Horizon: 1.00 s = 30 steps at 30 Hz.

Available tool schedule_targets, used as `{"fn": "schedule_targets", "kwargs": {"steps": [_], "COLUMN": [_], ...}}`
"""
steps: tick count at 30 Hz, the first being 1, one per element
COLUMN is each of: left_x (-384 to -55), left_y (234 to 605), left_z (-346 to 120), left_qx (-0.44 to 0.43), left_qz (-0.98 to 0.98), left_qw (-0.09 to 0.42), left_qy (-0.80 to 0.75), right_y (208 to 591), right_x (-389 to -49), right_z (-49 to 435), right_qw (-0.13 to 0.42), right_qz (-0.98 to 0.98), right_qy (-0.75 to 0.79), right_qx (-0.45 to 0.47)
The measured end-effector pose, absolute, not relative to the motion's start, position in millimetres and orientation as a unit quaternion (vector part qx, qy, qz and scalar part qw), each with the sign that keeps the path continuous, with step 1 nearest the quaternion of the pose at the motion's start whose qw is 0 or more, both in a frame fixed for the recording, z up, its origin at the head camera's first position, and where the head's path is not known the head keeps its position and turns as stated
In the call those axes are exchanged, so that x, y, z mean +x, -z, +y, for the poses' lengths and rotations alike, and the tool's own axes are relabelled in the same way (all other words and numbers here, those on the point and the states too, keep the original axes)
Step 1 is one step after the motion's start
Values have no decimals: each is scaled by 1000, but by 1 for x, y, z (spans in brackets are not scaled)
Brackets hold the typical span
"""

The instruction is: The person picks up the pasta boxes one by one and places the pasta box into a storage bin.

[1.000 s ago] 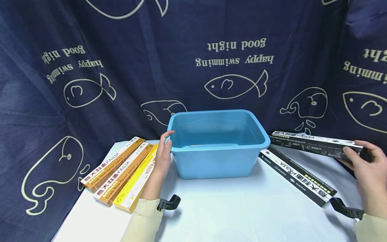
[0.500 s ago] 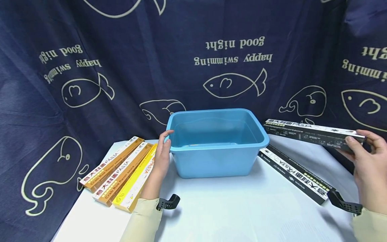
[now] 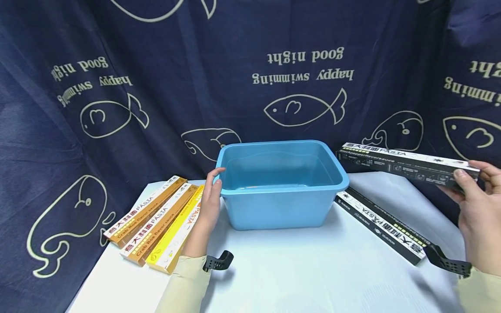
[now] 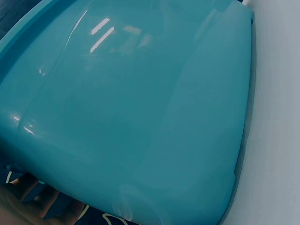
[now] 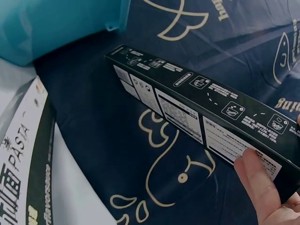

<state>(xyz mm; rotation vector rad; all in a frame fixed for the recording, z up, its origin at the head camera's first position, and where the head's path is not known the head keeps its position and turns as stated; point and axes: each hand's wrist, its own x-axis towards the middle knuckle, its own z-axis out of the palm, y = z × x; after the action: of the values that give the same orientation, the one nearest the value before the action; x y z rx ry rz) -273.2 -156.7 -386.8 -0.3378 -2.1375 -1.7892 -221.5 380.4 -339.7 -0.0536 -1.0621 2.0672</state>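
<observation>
My right hand [image 3: 479, 204] grips one end of a black pasta box [image 3: 407, 165] marked as black pepper flavor and holds it up off the table. In the right wrist view fingertips [image 5: 253, 171] press its label side, and the box's far end points toward the blue plastic bin. Under it, a second black pasta box [image 3: 383, 226] lies flat beside the bin. At the blue bin [image 3: 274, 211], my left hand [image 3: 209, 202] holds the left rim, thumb on the near side. The left wrist view shows the bin's outer wall [image 4: 140, 108], with some fingers partly dark at the corner.
Two orange-brown crab roe pasta boxes [image 3: 146, 213] [image 3: 160, 224] and a yellow pasta box [image 3: 176, 230] lie side by side left of the bin. The white table [image 3: 297, 269] ends at a dark blue curtain [image 3: 305, 108] with fish drawings, hanging behind and at the sides.
My right hand has raised the black pasta box, its far end climbing most and shifting slightly left toward the bin. The left hand and the bin stay in place.
</observation>
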Motion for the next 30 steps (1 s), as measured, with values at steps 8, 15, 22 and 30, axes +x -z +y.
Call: {"fn": "schedule_targets", "kwargs": {"steps": [8,15,22,30], "left_x": [-274,-273,-274,-274], "left_y": [386,386,387,387], "left_z": [-156,-156,-156,-157], "left_qx": [-118,-122,-128,-132], "left_qz": [-752,-751,-746,-745], "left_qw": [169,173,175,174], "left_qy": [627,625,629,630], "right_y": [329,319,312,306], "right_x": [-222,-223,-223,-222], "right_z": [372,363,358,347], "right_qw": [399,396,389,390], "right_qz": [-432,-416,-393,-437], "right_qy": [-809,-819,-833,-810], "right_qx": [-14,5,18,20]}}
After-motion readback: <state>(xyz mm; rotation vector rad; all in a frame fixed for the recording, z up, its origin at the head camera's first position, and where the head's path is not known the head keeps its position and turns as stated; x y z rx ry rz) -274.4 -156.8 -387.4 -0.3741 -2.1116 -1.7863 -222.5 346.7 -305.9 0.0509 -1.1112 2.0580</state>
